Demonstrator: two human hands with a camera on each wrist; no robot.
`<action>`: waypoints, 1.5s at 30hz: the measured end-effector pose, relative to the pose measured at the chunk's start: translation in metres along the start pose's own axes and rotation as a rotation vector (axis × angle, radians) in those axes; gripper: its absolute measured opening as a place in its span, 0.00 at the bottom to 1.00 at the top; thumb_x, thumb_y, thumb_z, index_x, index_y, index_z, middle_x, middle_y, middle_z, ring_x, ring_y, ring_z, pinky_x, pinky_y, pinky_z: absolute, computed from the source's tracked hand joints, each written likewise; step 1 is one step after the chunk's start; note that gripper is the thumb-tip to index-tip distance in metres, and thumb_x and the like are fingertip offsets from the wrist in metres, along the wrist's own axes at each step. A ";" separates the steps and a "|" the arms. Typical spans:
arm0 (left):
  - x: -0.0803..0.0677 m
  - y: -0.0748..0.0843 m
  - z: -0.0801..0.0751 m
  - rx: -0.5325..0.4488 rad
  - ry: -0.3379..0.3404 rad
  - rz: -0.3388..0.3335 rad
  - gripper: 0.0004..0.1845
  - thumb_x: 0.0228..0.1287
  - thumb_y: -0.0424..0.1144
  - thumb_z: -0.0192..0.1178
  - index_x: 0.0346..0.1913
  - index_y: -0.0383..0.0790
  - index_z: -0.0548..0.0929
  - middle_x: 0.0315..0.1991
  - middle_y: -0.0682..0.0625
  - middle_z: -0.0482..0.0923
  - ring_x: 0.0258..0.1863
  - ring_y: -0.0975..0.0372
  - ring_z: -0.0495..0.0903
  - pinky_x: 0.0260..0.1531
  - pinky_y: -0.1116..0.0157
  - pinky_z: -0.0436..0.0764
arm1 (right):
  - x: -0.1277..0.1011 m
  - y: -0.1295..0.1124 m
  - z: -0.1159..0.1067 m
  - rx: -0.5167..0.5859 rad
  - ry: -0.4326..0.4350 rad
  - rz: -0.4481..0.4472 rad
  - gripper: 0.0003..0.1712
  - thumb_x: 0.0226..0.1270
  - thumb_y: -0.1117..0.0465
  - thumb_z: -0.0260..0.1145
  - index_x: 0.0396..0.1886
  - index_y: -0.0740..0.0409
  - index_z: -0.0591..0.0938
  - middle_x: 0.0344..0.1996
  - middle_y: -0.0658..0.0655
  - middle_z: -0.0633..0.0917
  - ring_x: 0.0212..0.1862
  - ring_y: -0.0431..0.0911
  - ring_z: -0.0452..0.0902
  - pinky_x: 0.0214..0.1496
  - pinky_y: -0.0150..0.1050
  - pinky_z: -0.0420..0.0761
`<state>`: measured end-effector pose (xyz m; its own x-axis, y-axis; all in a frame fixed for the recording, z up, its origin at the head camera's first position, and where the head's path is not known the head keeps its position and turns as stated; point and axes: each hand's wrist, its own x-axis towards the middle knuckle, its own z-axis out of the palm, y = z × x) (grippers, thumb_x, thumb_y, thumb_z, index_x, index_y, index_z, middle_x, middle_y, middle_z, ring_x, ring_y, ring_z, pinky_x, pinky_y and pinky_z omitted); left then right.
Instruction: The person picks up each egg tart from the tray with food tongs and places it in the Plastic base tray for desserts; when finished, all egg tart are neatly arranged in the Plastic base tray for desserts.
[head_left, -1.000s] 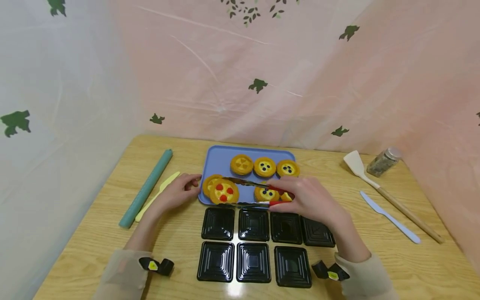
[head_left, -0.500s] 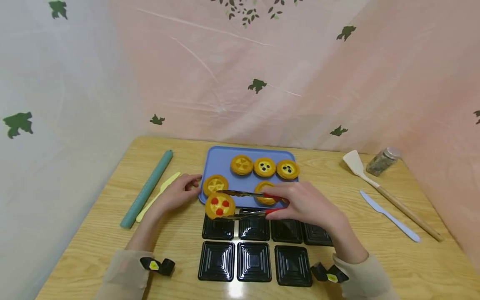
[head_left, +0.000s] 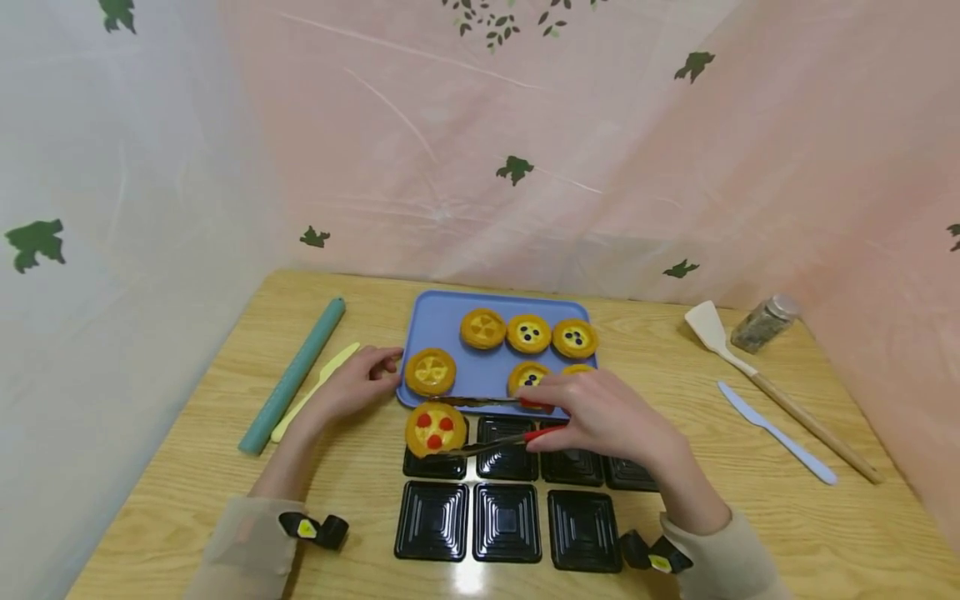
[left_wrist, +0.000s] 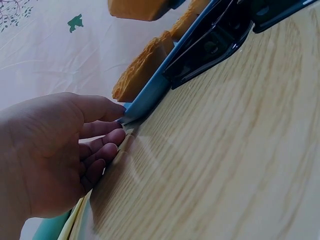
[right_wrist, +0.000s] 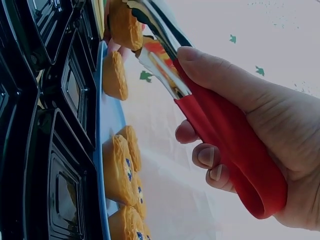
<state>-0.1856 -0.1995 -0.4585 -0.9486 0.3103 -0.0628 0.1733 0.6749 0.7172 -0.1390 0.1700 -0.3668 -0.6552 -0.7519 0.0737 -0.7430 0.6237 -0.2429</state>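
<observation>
Though seemingly aloft, tart (head_left: 436, 430) left of right hand (head_left: 613, 418).

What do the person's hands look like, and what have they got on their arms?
The left hand and right hand are both bare. The sleeves are light beige, and each has a small black gadget with a yellow mark.

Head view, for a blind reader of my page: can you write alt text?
A person's right hand holds red-handled tongs gripping a tart with three red spots over black square containers. The left hand touches a blue tray of tarts.
</observation>
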 end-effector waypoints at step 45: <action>0.002 -0.002 0.002 -0.012 0.001 0.000 0.27 0.72 0.40 0.61 0.70 0.32 0.75 0.47 0.41 0.79 0.42 0.58 0.75 0.44 0.63 0.73 | 0.003 -0.004 0.009 -0.040 -0.033 0.014 0.34 0.56 0.35 0.75 0.59 0.46 0.87 0.47 0.45 0.90 0.25 0.32 0.67 0.28 0.26 0.68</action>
<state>-0.1876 -0.1989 -0.4613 -0.9487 0.3098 -0.0622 0.1701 0.6667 0.7256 -0.1368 0.1630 -0.3744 -0.6608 -0.7496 0.0385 -0.7394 0.6414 -0.2047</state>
